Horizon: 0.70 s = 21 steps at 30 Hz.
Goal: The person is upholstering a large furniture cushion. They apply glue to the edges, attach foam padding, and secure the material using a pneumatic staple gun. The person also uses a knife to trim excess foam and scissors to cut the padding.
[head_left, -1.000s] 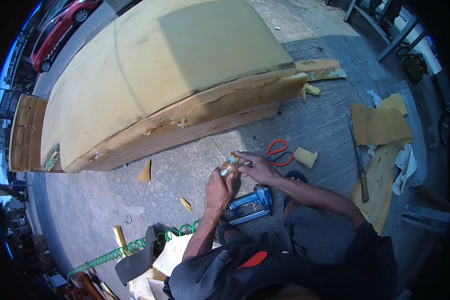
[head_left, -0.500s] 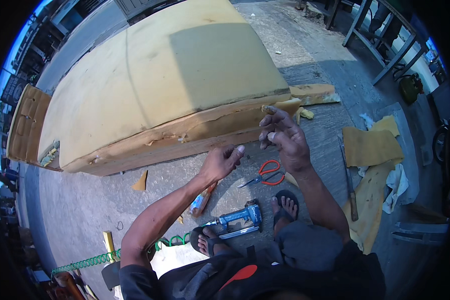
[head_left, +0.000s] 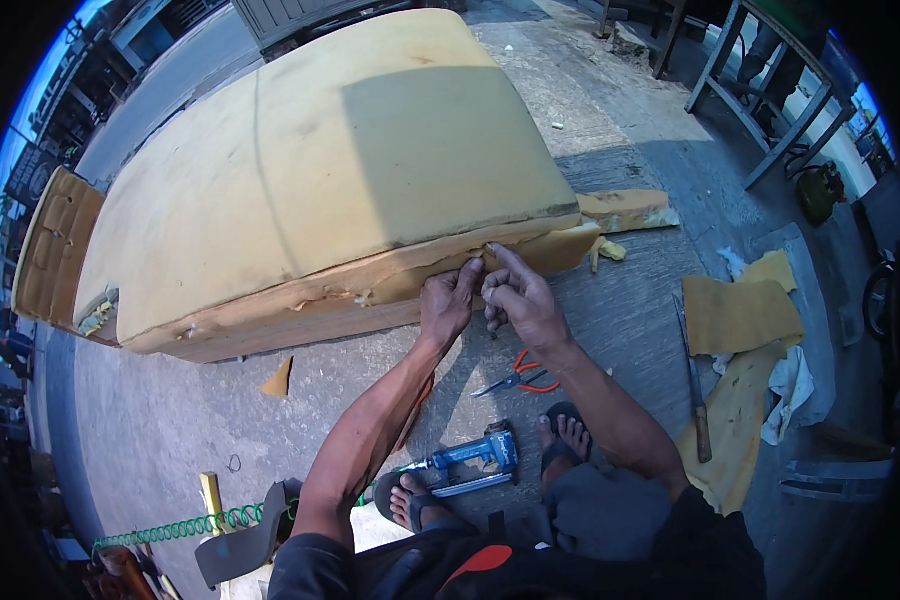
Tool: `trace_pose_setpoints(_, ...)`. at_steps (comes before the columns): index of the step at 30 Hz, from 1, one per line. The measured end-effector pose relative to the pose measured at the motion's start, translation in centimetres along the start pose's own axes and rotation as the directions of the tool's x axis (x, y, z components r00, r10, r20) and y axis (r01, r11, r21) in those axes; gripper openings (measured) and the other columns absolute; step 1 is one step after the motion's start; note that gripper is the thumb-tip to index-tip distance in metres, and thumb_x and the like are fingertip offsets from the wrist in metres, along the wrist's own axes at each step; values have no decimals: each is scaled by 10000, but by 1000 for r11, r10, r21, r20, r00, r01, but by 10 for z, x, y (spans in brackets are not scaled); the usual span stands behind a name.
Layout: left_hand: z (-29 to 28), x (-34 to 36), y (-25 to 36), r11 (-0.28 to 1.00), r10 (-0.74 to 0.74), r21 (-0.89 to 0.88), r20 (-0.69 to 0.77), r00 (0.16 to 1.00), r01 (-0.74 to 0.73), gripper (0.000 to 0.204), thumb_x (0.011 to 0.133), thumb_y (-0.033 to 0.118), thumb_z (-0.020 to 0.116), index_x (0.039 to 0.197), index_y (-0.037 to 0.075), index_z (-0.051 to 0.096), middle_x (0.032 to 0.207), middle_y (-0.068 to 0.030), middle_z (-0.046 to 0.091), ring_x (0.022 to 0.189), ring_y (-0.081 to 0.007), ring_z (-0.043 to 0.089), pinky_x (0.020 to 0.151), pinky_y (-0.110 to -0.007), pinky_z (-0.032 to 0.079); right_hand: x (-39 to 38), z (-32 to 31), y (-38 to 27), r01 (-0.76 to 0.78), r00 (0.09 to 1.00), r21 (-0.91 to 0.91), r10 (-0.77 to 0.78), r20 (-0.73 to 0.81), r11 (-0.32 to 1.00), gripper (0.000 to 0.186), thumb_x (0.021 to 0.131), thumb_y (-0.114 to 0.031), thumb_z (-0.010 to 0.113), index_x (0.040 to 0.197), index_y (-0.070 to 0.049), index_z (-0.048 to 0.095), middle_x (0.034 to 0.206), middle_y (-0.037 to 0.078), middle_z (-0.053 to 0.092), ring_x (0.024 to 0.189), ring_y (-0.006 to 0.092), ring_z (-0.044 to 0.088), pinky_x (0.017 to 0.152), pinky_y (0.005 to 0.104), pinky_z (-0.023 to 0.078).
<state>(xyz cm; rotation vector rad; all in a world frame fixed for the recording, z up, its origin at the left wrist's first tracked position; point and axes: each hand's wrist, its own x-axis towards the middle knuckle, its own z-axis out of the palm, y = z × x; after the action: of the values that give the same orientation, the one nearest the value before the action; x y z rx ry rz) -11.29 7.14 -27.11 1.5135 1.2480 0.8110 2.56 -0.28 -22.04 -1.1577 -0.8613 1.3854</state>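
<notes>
A big yellow foam cushion (head_left: 300,170), stained in places, lies in front of me; its near side is layered and ragged. Against that side, toward the right end, my left hand (head_left: 447,302) is closed, thumb pressed upward at the foam. My right hand (head_left: 522,303) meets it there, fingers curled and the index fingertip touching the torn foam edge by the left thumb. Whatever the fingertips pinch is too small to make out. Below my right hand, red-handled scissors (head_left: 538,377) lie on the ground. A blue staple gun (head_left: 467,458) rests between my feet.
Foam scraps (head_left: 740,315) and a long knife (head_left: 698,400) lie to the right, beside a white cloth (head_left: 791,392). A green coiled hose (head_left: 175,526) runs leftward from the staple gun. A metal frame table (head_left: 770,90) stands far right; a tufted cushion (head_left: 52,250) leans far left.
Both hands have come together at the cushion's near side. My right hand, raised with a small yellowish bit at its fingertips, has moved left and down; my left hand has moved up.
</notes>
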Motion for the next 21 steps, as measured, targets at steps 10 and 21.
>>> trace_pose_setpoints(10, 3, 0, -5, 999, 22, -48, -17, 1000, -23, 548, 1004, 477, 631, 801, -21, 737, 585, -118, 615, 575, -152, 574, 601, -402, 489, 10, 32, 26, 116, 925, -725, -340, -170, 679, 791, 913, -169, 632, 1565, 100, 274, 839, 129, 626, 697, 212, 642, 698, 376, 546)
trace_pose_setpoints(21, 5, 3, -11, 999, -27, -25, -37, 999, 26, 518, 1012, 452, 630, 850, -16, 783, 689, -108, 722, 628, -132, 616, 614, -335, 493, -6, 24, -4, 37, 915, -988, -403, -27, 148, 675, 855, -141, 634, 1511, -119, 473, 931, 199, 681, 825, 394, 718, 717, 517, 578)
